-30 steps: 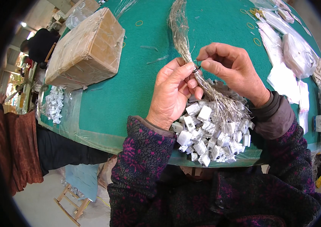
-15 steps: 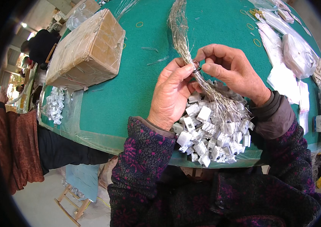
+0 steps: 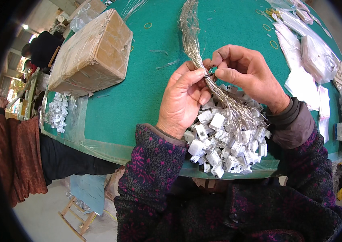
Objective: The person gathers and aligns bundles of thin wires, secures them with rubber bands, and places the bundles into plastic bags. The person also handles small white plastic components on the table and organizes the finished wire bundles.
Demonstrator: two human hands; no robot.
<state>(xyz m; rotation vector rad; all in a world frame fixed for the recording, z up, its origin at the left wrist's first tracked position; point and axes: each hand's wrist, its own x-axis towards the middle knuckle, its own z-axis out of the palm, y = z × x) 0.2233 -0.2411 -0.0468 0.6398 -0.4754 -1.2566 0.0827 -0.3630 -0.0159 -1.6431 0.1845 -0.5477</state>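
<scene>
A thick bundle of thin silvery wires [image 3: 192, 44] runs from the far edge of the table toward me. It fans out over a heap of small white plastic boxes [image 3: 216, 121], which look like battery cases of string lights. My left hand [image 3: 182, 94] is closed round the bundle, its thumb pressed on the wires. Close by on the right, my right hand [image 3: 248, 76] has its fingers curled at a thin dark tie [image 3: 207, 75] that loops at the bundle. The exact grip of its fingertips is partly hidden.
A taped cardboard box [image 3: 94, 52] stands left on the green tabletop [image 3: 155, 88]. Another white pile [image 3: 59, 113] lies beyond the near-left edge. Clear plastic bags [image 3: 318, 60] and rubber bands [image 3: 274, 44] lie at right. Another person's brown sleeve [image 3: 26, 161] is at far left.
My right fingertips have shifted slightly up and away from the bundle, with a little more gap showing round the dark tie. My left hand keeps its hold on the wires.
</scene>
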